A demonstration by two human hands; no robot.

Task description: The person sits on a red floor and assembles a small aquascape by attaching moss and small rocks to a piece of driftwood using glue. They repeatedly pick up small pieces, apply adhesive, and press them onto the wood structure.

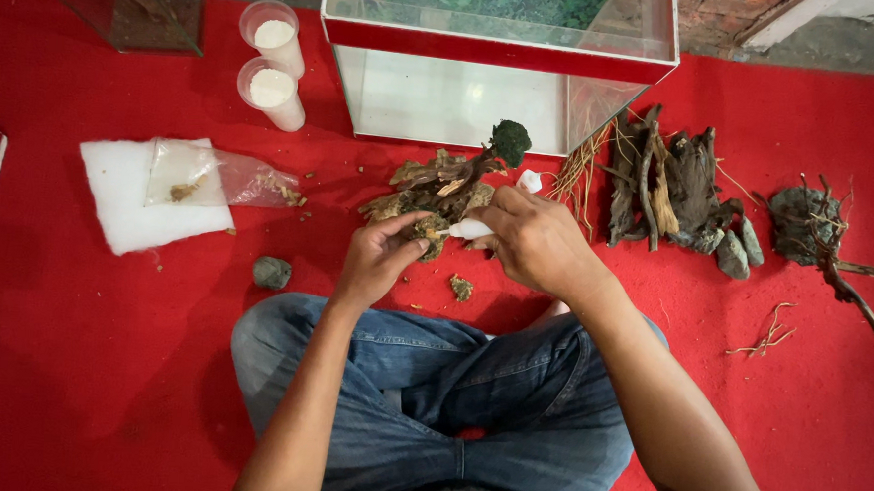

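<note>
I sit cross-legged on a red carpet (82, 356). My left hand (374, 260) pinches a small brownish piece against the near side of a driftwood and rock cluster (440, 188) topped by a dark green moss ball (509, 140). My right hand (537, 243) grips a small white squeeze bottle (470, 229), its tip pointing left at the spot under my left fingers. A small white cap (529, 181) lies just behind my right hand.
A glass tank with a red rim (497, 51) stands behind the cluster. Two white-filled cups (272, 63), a white pad (125, 199) with a plastic bag (223, 177), and a grey stone (272, 272) lie left. Driftwood pieces (664, 188) and roots (817, 231) lie right.
</note>
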